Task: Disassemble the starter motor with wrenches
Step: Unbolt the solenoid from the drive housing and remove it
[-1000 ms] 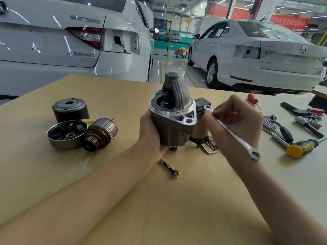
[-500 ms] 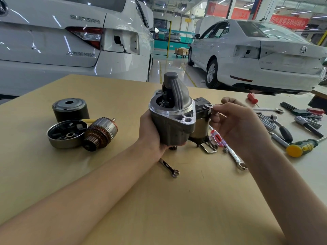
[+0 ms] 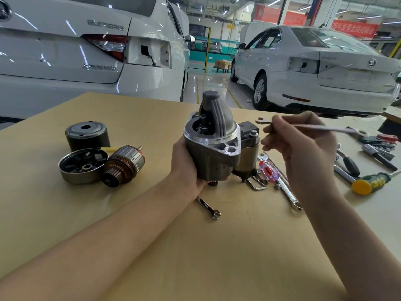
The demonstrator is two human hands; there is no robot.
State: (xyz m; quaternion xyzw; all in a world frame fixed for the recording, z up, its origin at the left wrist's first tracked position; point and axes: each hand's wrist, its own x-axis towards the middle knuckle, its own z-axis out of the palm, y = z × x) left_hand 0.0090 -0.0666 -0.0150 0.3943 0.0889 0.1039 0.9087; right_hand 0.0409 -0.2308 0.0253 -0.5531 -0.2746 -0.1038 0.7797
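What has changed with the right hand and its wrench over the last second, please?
The right hand laid the wrench it was using on the table beside the red screwdriver, fingered the solenoid nut, then picked up another wrench, now raised above that nut. The left hand kept gripping the starter housing; the removed parts stayed put.

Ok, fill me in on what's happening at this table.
A person is taking a starter motor apart. The left hand grips the motor housing, standing upright on the table. The right hand holds a wrench in the air, its open end near the nut on the attached cylinder but not on it. The armature and two round casings lie to the left.
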